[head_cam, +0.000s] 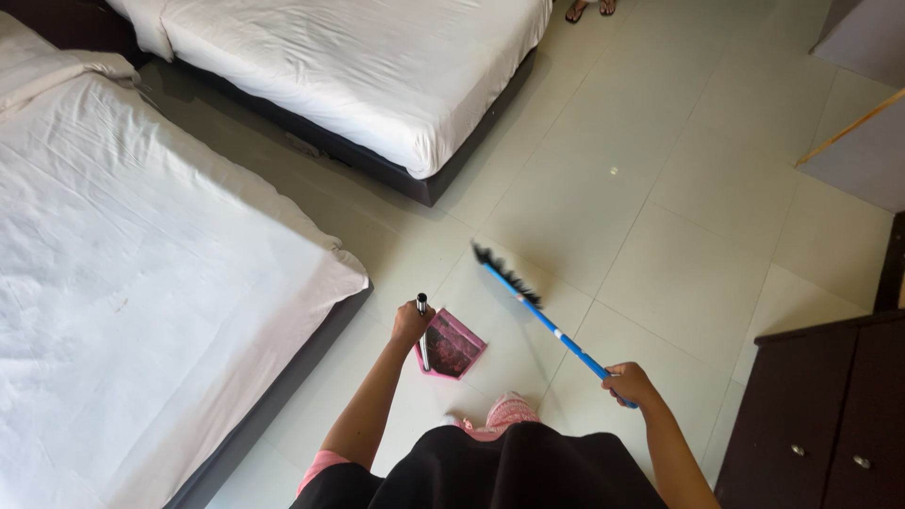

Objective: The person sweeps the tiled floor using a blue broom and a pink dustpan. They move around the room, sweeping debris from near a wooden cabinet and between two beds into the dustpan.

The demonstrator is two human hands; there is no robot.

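Observation:
My left hand (pixel 410 321) grips the upright metal handle of a pink dustpan (pixel 453 346), which rests on the tiled floor with dark debris inside. My right hand (pixel 630 384) holds the blue handle of a broom (pixel 547 321). The broom's black bristles (pixel 506 271) are blurred and sit just above and to the right of the dustpan. A pink slipper (pixel 507 412) shows below the pan, at the edge of my black skirt.
A white-sheeted bed (pixel 141 264) fills the left side, a second bed (pixel 377 66) lies at the top. A dark wooden cabinet (pixel 830 415) stands at the lower right. Another person's sandalled feet (pixel 589 9) are at the top edge. A wooden stick (pixel 848 127) leans at the right.

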